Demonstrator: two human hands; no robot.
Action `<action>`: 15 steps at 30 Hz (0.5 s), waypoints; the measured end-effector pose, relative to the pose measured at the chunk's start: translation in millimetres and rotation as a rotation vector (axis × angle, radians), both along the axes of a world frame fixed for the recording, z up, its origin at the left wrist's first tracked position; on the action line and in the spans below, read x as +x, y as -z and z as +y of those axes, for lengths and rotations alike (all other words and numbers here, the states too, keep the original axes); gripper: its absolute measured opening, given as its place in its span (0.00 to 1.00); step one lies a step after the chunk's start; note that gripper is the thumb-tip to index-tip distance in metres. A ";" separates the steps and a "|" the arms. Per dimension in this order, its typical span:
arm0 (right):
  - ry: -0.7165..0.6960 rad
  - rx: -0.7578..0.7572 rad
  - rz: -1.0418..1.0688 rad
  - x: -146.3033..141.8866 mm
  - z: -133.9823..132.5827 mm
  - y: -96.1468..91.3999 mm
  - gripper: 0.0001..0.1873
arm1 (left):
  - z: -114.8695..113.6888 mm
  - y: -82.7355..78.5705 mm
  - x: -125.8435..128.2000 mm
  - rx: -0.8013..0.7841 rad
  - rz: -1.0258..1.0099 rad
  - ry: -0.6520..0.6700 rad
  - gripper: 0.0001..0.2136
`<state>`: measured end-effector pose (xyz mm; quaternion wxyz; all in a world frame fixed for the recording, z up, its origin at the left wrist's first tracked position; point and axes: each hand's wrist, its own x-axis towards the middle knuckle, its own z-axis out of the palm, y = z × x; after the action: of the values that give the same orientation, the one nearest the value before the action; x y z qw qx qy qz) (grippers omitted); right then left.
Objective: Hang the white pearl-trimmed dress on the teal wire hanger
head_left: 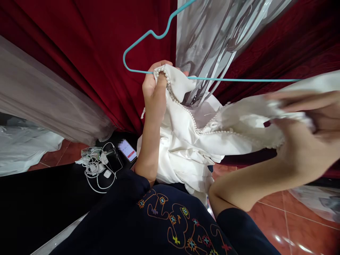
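Observation:
A white dress [183, 136] with a pearl-beaded neckline hangs in front of me, its lower folds bunched near my lap. My left hand [156, 85] grips the dress at one beaded shoulder, thumb over the pearls, against the bottom bar of a light-blue hanger [225, 79]. On the other side my right hand [310, 124], blurred by motion, has its fingers closed round the dress's opposite shoulder edge, just below the bar. The neckline is stretched between both hands. The hanger's left end stays outside the dress; its right end is hidden behind white fabric.
A black bench [47, 202] at left carries a lit phone [127, 150], a tangle of white cables [92, 170] and a dark device [114, 161]. Red curtains [92, 46] and sheer white fabric [212, 32] hang ahead. Red floor tiles [287, 223] show at right.

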<state>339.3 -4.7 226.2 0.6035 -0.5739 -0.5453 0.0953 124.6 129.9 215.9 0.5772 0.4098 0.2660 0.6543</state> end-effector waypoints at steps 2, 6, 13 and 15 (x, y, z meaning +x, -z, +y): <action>-0.116 -0.103 -0.081 -2.4 -6.5 -0.5 0.05 | 1.3 6.1 2.0 0.051 0.003 -0.011 0.10; -0.103 0.091 -0.094 -9.0 23.0 7.1 0.21 | 4.8 15.9 6.0 0.105 0.048 -0.029 0.09; -0.043 0.275 -0.074 -13.2 77.7 40.0 0.12 | -3.9 15.7 -2.4 0.225 0.270 -0.145 0.08; -0.045 0.277 -0.127 -9.6 75.5 41.8 0.14 | -6.3 22.1 -13.0 0.290 0.337 -0.239 0.06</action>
<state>329.7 70.8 184.5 0.6389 -0.4779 -0.6029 -0.0038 111.6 123.6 193.9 0.3786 0.5571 0.3084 0.6717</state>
